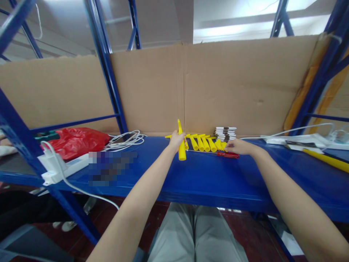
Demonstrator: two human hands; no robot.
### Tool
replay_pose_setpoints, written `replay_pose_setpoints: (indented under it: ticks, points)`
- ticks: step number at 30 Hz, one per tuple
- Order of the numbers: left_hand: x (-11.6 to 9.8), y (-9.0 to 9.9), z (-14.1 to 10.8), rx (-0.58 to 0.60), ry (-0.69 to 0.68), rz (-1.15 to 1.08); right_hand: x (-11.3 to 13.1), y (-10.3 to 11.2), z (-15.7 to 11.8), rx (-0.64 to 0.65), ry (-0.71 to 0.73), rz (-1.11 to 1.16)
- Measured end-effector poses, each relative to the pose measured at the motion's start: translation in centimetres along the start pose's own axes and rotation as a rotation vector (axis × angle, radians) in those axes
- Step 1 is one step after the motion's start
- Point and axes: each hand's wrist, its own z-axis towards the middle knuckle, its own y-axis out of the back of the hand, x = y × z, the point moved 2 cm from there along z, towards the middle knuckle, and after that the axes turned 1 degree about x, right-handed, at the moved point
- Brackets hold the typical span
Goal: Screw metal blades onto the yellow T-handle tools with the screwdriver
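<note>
My left hand (177, 140) is closed round a yellow plastic piece (182, 151), a wide hollow-looking tube at the lower end and a thin tip pointing up. It is held tilted above the table. A row of similar yellow plastic pieces (201, 143) lies to its right, wide ends toward me. My right hand (238, 146) is at the row's right end, fingers bent together by the last yellow pieces; what they grip, if anything, is hidden. A screwdriver with a red handle (228, 155) lies just in front. Behind my right fingers is a stack of white and dark strips (225, 133).
The blue shelf table (207, 182) is backed by cardboard (231, 87) between blue posts. At left are a red bag (81, 141), coiled white cable (127, 140) and a power strip (73, 165). At right lie another white strip (297, 139) and a long yellow tool (327, 160).
</note>
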Motion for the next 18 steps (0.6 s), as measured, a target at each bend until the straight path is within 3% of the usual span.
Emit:
replay_pose_setpoints:
  ticks: [5,11,18]
  points:
    - [0.2,1.4,0.5,0.063,0.01,0.12,0.3,-0.7,-0.1,0.1,-0.031,0.016]
    - [0.9,3.5,0.2,-0.004,0.05,0.054,1.1,-1.2,0.0,0.135,-0.115,0.0]
    - [0.8,2.8,-0.6,0.045,0.05,0.07,1.8,-1.5,0.0,0.12,-0.07,-0.166]
